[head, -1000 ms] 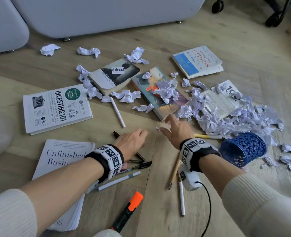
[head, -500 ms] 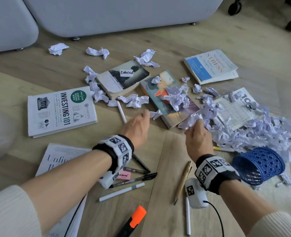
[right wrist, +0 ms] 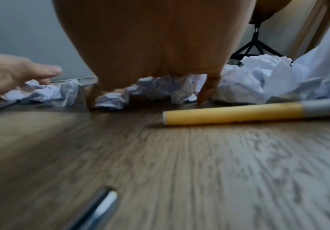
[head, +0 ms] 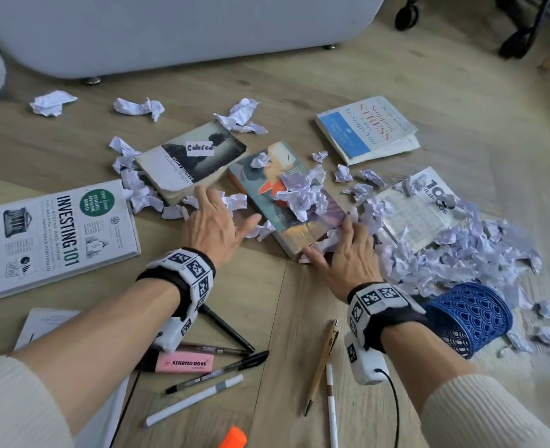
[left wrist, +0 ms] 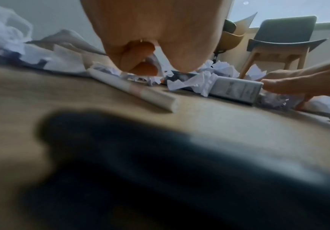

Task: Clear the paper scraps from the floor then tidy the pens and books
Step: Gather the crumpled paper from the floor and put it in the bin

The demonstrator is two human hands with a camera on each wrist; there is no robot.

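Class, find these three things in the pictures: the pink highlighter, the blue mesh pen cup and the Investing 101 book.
pink highlighter (head: 186, 362), head view, on its printed barrel.
blue mesh pen cup (head: 471, 318), head view, on its outer wall.
Investing 101 book (head: 57, 234), head view, on the middle of its cover.

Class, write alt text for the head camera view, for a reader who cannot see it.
Two hands, left hand and right hand, reach among crumpled paper scraps on a wooden floor strewn with books, beside pens and a tipped blue pen holder.
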